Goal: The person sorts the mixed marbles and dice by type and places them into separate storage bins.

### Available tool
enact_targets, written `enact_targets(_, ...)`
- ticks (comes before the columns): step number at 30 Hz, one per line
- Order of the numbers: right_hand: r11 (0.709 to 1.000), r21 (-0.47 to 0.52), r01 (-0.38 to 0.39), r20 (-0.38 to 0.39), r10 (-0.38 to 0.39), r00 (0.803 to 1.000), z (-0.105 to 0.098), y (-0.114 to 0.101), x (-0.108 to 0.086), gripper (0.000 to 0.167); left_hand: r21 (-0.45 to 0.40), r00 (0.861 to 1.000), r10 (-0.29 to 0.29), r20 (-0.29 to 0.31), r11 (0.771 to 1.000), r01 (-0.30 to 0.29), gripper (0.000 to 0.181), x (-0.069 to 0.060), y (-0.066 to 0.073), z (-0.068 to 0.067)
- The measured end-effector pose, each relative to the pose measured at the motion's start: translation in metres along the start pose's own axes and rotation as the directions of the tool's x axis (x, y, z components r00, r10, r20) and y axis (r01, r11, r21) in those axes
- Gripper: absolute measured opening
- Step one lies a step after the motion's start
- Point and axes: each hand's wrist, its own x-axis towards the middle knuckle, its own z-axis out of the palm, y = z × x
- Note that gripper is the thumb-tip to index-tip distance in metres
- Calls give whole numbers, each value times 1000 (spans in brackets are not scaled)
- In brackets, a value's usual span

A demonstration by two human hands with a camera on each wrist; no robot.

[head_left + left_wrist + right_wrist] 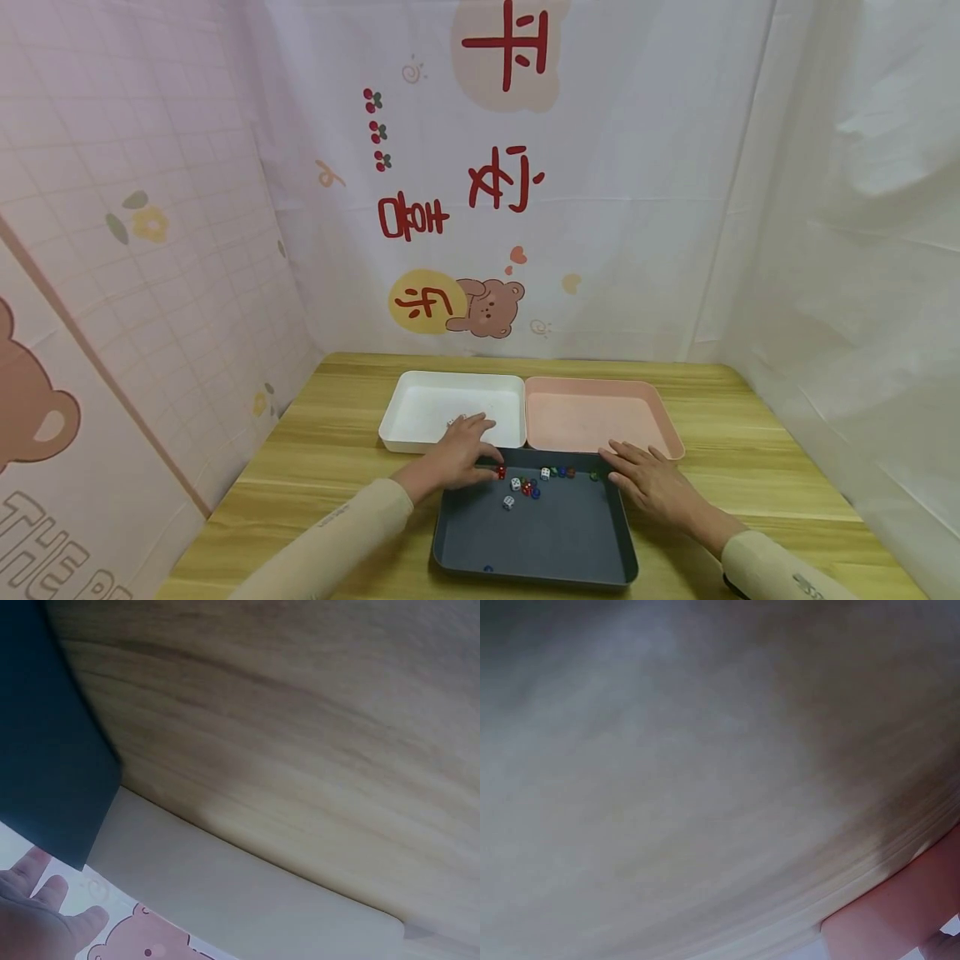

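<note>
The left hand [457,454] reaches over the dark tray's upper left corner, its fingers spread near the white tray [420,408]; a red die [501,472] lies beside its thumb. At the upper right corner of the dark tray [555,542], the right hand [656,485] rests with fingers extended. White dice [509,502], a red die [527,489] and several small blue, green and red pieces lie in the dark tray. In the left wrist view the left hand [37,915] shows spread fingers, holding nothing visible.
A pink tray [600,412] adjoins the white tray, behind the dark one. Small white pieces [452,422] lie in the white tray near the left hand's fingers. All the trays stand on a wooden table [300,475], with printed cloth [630,208] hanging behind.
</note>
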Motion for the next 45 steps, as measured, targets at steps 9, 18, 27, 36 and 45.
enact_targets(9, 1000, 8, 3, -11, -3, 1000, 1, 1, 0, 42, 58, 1000, 10, 29, 998, -12, 33, 1, 1, 5)
enact_targets(18, 1000, 18, 3, -11, -3, 1000, 0, 1, 0, 42, 87, 999, 0, 43, 996, -4, 32, 4, 0, 10)
enact_targets(27, 1000, 15, -4, -6, 4, 1000, -1, 0, 0, 42, 97, 998, -16, 59, 995, 10, 28, 5, 2, 13)
enact_targets(36, 1000, 9, -4, -5, 4, 1000, -2, -1, 0, 42, 109, 1000, -8, 24, 994, 5, 23, 8, 6, 14)
enact_targets(45, 1000, 5, -6, -5, 6, 1000, -1, 0, 0, 42, 100, 1000, -13, 11, 995, 12, 23, 9, 6, 15)
